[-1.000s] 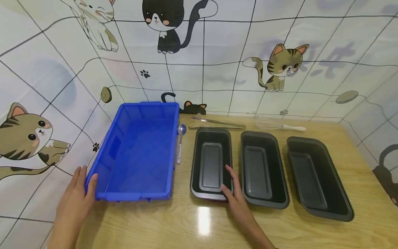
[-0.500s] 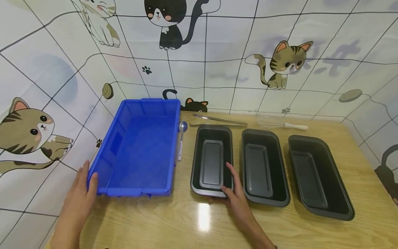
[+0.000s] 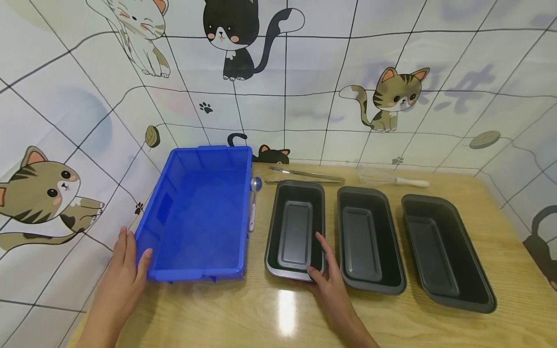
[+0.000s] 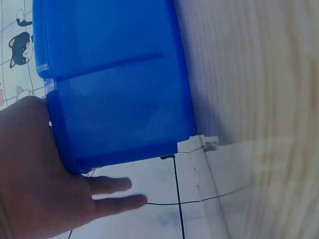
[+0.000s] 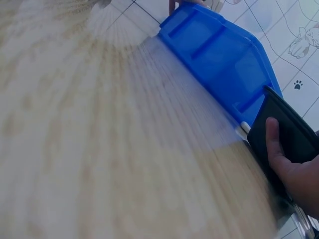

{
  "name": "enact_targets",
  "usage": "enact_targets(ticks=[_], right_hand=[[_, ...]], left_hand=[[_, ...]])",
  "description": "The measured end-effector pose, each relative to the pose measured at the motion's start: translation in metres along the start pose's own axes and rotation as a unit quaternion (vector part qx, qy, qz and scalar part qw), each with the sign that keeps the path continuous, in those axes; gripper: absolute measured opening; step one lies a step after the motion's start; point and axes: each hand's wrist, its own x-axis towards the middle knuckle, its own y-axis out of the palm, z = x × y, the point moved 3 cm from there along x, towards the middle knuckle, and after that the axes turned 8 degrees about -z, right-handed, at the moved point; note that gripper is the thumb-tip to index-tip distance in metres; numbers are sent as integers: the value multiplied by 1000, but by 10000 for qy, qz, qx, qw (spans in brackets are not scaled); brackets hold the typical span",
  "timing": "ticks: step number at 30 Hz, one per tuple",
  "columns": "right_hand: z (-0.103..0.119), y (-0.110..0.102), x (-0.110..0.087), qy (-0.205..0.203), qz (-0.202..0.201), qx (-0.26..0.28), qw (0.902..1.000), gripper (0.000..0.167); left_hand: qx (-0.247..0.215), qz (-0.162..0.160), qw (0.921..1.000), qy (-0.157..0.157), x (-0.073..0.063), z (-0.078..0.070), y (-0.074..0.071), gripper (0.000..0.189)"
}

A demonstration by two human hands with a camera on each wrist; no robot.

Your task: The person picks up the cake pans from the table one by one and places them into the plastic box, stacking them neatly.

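Note:
A blue plastic bin (image 3: 197,275) stands at the left of the table. My left hand (image 3: 124,278) lies against its near left corner, thumb at the front side and fingers extended along the outer left wall. The left wrist view shows straight fingertips (image 4: 124,201) reaching past the bin's wall (image 4: 114,104). To the bin's right is a dark grey loaf pan (image 3: 296,237). My right hand (image 3: 332,290) grips its near right corner, one finger over the side rim. In the right wrist view a digit presses the pan's outer wall (image 5: 261,129).
Two more dark loaf pans (image 3: 361,241) stand in a row to the right, the farthest pan (image 3: 435,251) set slightly askew. A spoon (image 3: 252,215) lies between bin and first pan. Metal tongs (image 3: 304,173) and a whisk (image 3: 409,181) lie along the cat-print wall covering (image 3: 313,111).
The bin's near end has shifted a little to the right, and my left hand has moved right with it. My right hand stays at the first pan's corner. The head view has tilted slightly.

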Motion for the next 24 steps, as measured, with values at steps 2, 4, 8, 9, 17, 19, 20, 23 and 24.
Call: enact_targets(ticks=[2,4,8,9,17,19,20,23,24], right_hand=[[-1,1,-1,7,-25,-48,10000,83],[-1,2,-1,-20,-43,-22,10000,83],[1,6,0,-118,-93,108,9998,83],[2,7,0,-141,-104,116,9998,83],[22,16,2,-348,-73,-151,9993,83],[28,19,2,-301,-18,-144,9994,83],[31,20,2,-278,30,-110,9995,83],[39,24,3,-237,12,-198,9995,82],[42,25,3,-226,40,-142,9996,82]], left_hand=[[70,222,9996,-178,-2,1,1,78],[131,337,9990,-281,-3,4,2,81],[-39,401,9991,-107,-1,10,1,82],[-115,396,9991,-30,-1,11,0,81],[-310,542,9980,120,3,16,-2,80],[-296,581,9978,82,3,15,-2,80],[-297,585,9978,73,3,15,-2,80],[-280,570,9980,62,1,16,-2,81],[-282,550,9981,65,1,16,-2,81]])
